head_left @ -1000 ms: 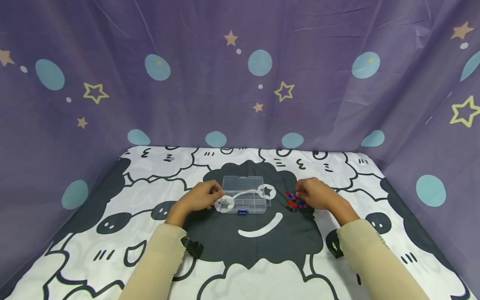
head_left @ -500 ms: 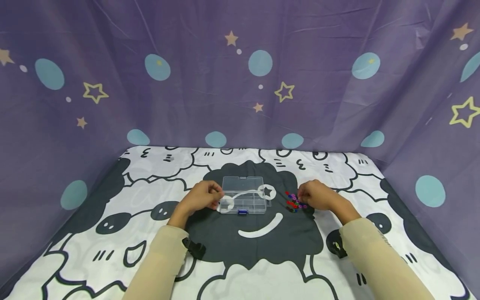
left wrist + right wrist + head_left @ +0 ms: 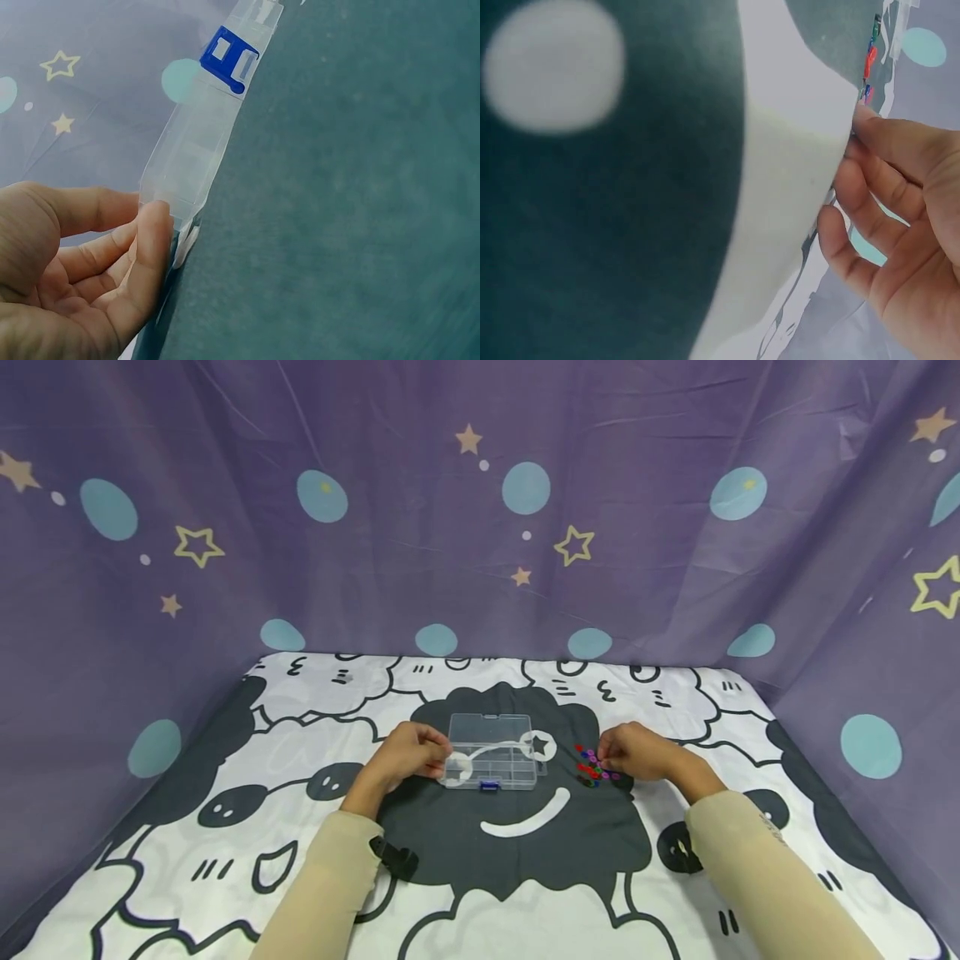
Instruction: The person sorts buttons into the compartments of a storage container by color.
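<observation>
In the head view, a clear plastic compartment box [image 3: 512, 774] with a blue clasp [image 3: 489, 786] lies with its lid [image 3: 490, 727] raised at the back. My left hand [image 3: 411, 750] pinches the box's left end; in the left wrist view, thumb and fingers meet that corner. Right of the box lies a loose cluster of tiny red, purple, blue and green pieces [image 3: 588, 770], too small to name. At the cluster's right edge, my right hand [image 3: 636, 750] has its fingers bent down. Whether a piece sits between its fingertips is hidden in both views.
A sheep-patterned black and white cloth [image 3: 517, 852] covers the table. Behind it hangs a purple curtain [image 3: 480, 585] with stars and dots. A small black device [image 3: 393, 858] sits at the left cuff.
The right hand's fingertips have shifted slightly right over the coloured pieces. My left hand has adjusted slightly at the box's left end. The box has stayed in place.
</observation>
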The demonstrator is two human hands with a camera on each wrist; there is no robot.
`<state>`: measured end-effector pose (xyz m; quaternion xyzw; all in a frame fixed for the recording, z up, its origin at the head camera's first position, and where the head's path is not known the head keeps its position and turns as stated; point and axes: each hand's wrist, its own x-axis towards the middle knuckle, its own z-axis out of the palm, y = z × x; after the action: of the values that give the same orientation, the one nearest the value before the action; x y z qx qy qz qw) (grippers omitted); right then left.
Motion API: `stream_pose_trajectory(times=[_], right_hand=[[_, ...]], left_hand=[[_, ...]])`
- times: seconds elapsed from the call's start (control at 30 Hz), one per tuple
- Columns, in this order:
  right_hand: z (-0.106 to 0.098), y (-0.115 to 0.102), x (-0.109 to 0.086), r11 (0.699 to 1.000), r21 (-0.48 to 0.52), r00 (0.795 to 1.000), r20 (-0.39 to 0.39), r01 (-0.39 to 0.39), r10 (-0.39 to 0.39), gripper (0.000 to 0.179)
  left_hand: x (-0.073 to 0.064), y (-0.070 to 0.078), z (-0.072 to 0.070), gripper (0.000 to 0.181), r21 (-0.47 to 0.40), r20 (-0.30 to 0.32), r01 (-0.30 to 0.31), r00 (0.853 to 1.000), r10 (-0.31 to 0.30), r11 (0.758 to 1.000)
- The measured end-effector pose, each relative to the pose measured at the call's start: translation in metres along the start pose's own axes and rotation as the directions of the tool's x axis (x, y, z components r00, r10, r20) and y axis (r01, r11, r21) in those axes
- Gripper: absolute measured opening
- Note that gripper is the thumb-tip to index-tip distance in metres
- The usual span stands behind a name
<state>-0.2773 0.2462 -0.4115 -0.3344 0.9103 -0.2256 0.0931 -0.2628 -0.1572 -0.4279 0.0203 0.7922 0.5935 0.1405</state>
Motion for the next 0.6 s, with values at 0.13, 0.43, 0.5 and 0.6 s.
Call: stream_pose_trajectory(times=[0.13,0.43,0.5,0.6], right_hand=[[-0.0017,-0.0006,0.0019,1.0,0.009,0.999,0.037,-0.005,0.005,0.01],[-0.0022,0.0018,0.0028,0.999,0.039,0.996,0.086,-0.032,0.029,0.013],[-0.0015,0.0035,0.0029,0.998,0.058,0.996,0.085,-0.039,0.034,0.015],[-0.0013,0.0057,0.0025,0.995,0.091,0.996,0.078,-0.043,0.036,0.016]], left_hand=[[0.0008,-0.001,-0.0003,0.016,-0.008,0.001,-0.001,1.0,0.001,1.0],[0.0012,-0.0018,-0.0009,0.019,-0.023,0.009,0.0,1.0,0.0,1.0],[0.0012,-0.0017,-0.001,0.019,-0.024,0.011,-0.001,1.0,0.001,1.0],[0.0012,-0.0013,-0.001,0.019,-0.026,0.014,-0.001,1.0,0.001,1.0]])
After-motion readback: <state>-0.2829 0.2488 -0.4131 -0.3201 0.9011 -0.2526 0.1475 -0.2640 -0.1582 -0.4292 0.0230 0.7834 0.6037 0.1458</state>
